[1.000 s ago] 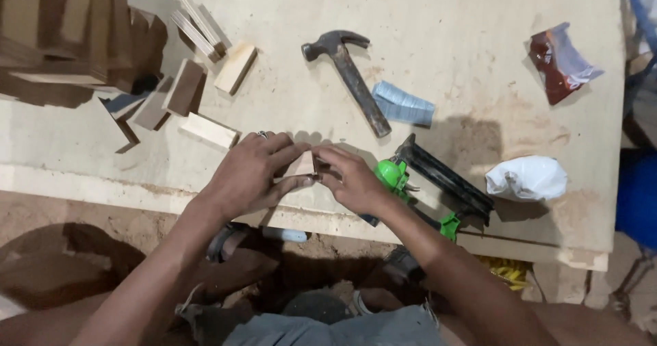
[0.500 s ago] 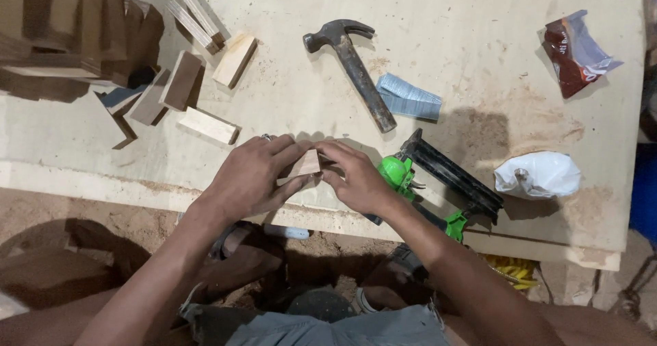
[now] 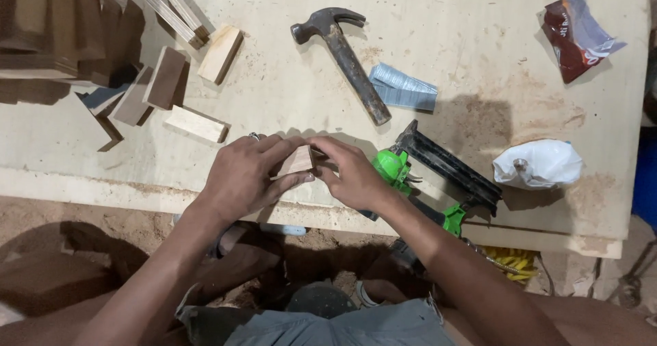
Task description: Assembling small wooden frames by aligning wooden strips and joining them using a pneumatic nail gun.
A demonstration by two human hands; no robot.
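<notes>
A small wooden block sits pinched between both hands just above the near edge of the pale workboard, low of centre in the view. The left hand wraps it from nine o'clock, thumb under and fingers curled over the top, closed on the wood. The right hand meets it from three o'clock, fingertips pressed to its end, also closed on the block.

Just beside the right hand at three o'clock lies a black and green nail gun, its green nose touching the hand's knuckles. At twelve o'clock from the hands a hammer rests flat, head away, handle pointing toward the hands. A blue-grey strip of nails lies just beside the handle at its right. At ten o'clock is a scatter of wood offcuts, and beyond them, in the far left corner, a stack of dark boards. A white plastic bag lies at three o'clock past the nail gun, and a red and clear wrapper at two o'clock, well apart.
</notes>
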